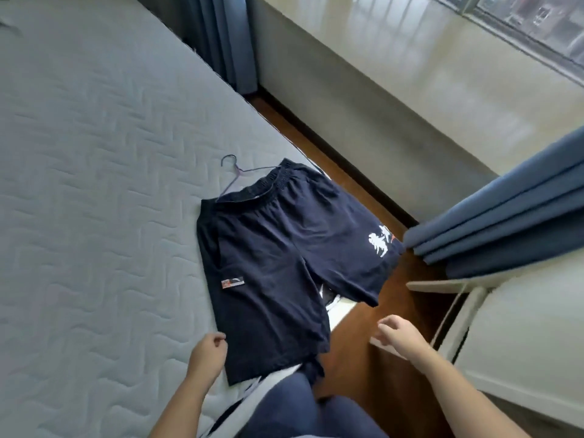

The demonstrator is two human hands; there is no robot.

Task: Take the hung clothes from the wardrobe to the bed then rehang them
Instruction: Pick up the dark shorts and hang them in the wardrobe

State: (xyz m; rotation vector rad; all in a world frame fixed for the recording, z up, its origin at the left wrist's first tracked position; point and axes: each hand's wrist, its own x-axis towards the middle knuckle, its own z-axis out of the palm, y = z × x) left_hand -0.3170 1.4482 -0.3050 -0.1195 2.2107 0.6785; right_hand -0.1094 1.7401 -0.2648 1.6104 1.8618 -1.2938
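Navy shorts (278, 248) are lying flat on the grey quilted mattress (94, 184), close to its right edge, waistband pointing away from me. The leg with the white print (377, 241) is hanging past the mattress edge over the wooden floor (363, 368). A thin lilac hanger (235, 172) is sitting inside the waistband, its dark hook sticking out onto the mattress. My left hand (207, 349) is resting at the near hem of the other leg, below the small orange-and-grey label (233, 282); the fingers are curling in at the fabric edge, but I cannot tell whether they are pinching it. My right hand (399, 335) is hovering over the floor, apart from the shorts, fingers loosely bent and holding nothing. Blue curtain (505, 210) is hanging to my right, above a white cabinet (521, 336).
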